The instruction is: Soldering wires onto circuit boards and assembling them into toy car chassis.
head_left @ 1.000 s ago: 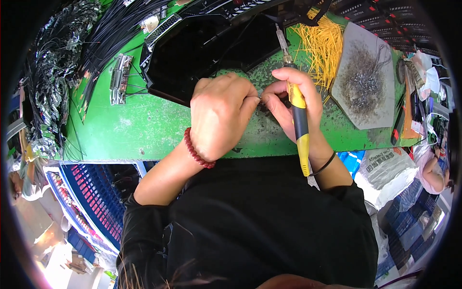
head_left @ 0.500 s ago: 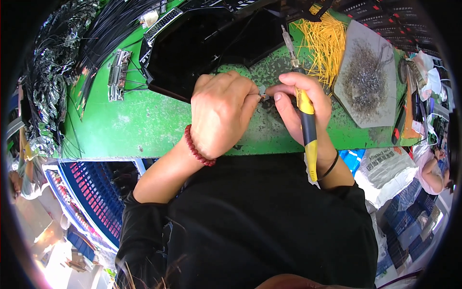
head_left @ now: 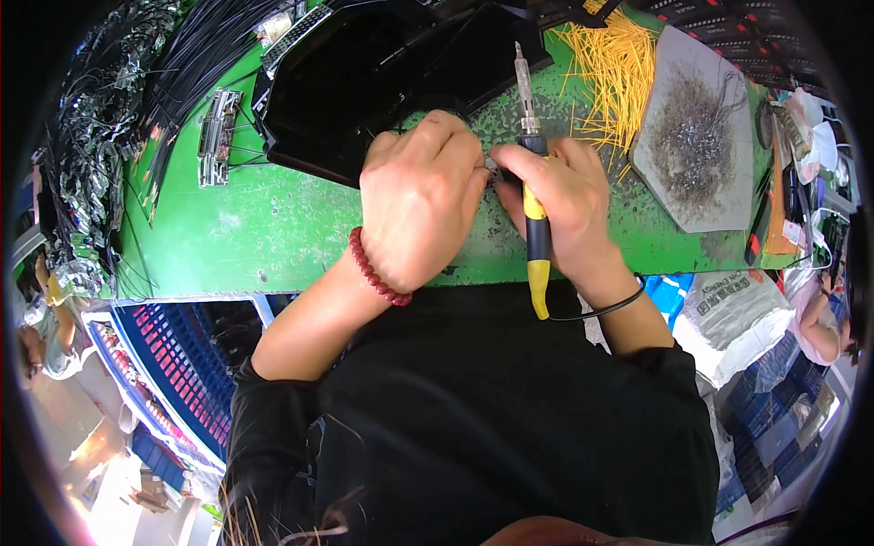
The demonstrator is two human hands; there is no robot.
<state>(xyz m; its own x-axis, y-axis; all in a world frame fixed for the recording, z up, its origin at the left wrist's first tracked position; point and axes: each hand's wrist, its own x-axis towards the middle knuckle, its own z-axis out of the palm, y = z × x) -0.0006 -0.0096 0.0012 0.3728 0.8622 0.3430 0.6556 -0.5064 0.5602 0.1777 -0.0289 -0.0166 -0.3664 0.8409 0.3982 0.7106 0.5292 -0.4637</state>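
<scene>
My left hand (head_left: pixel 421 202) is closed, its fingertips pinched together over the table. What they hold is mostly hidden; only a tiny bit shows between the two hands. Close beside it, my right hand (head_left: pixel 566 196) is wrapped round a soldering iron (head_left: pixel 539 238) with a yellow and black handle. The iron stands nearly upright in the view, its metal tip pointing to the far side, away from the left fingers. The right thumb and fingertips come near the left fingertips. Just beyond my left hand lies a large glossy black panel (head_left: pixel 337 100).
A green worktop (head_left: pixel 228 246) carries bundled black wires (head_left: pixel 196 73) and a small clear-and-silver part (head_left: pixel 217 138) at left. Yellow wires (head_left: pixel 612 77) lie at far right, beside a grey board (head_left: pixel 660 173) with dark solder residue. A blue basket (head_left: pixel 173 364) stands below the table's left edge.
My right hand has moved left toward the left fingertips and turned, bringing the soldering iron left and more upright. My left hand has barely moved. The view has shifted slightly.
</scene>
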